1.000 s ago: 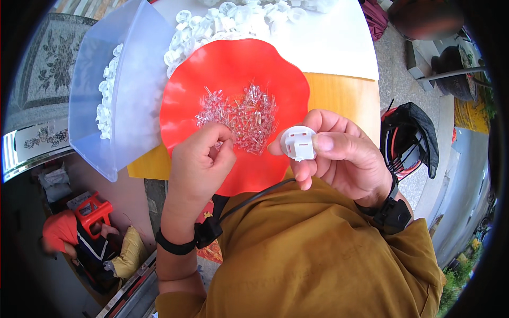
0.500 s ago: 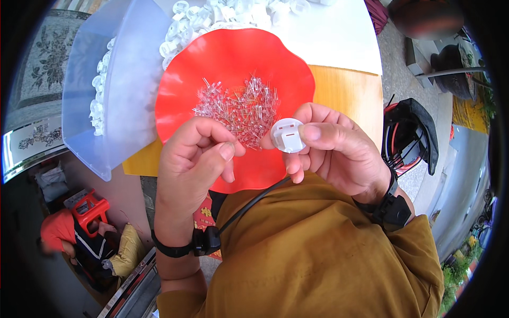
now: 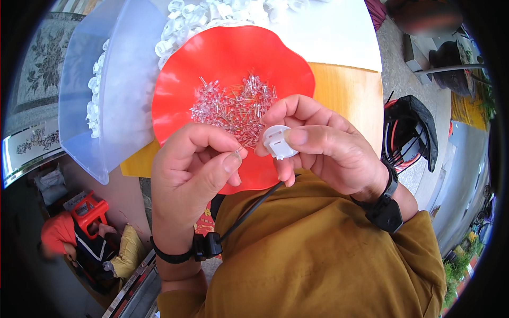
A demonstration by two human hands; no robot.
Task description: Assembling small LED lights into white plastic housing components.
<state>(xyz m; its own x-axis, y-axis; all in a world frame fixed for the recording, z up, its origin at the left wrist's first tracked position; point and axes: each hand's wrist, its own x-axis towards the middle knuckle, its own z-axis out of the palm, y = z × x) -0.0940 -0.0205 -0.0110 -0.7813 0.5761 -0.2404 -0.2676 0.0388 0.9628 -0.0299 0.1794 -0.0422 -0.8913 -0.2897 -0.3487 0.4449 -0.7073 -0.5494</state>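
Between the thumb and fingers of my right hand [image 3: 328, 146] is a round white plastic part [image 3: 277, 142], its slotted face turned up. My left hand [image 3: 199, 161] pinches a tiny clear LED [image 3: 240, 150], mostly hidden by the fingertips, a short gap to the left of the white part. Both hands are over the near side of a red wavy-rimmed dish [image 3: 180, 85]. Inside the dish lies a heap of loose clear LEDs [image 3: 228, 108] with thin wire leads.
Beyond the dish, many white plastic parts [image 3: 212, 15] are piled on the table [image 3: 347, 90]. A translucent bin [image 3: 124, 85] with more white parts stands at the left. Lower left, a person in a red top [image 3: 57, 233] is near a red stool [image 3: 89, 209].
My right hand has moved slightly left with the white part, which has tilted. The left hand's pinch has come a little nearer to it, and a thin lead now shows at its fingertips.
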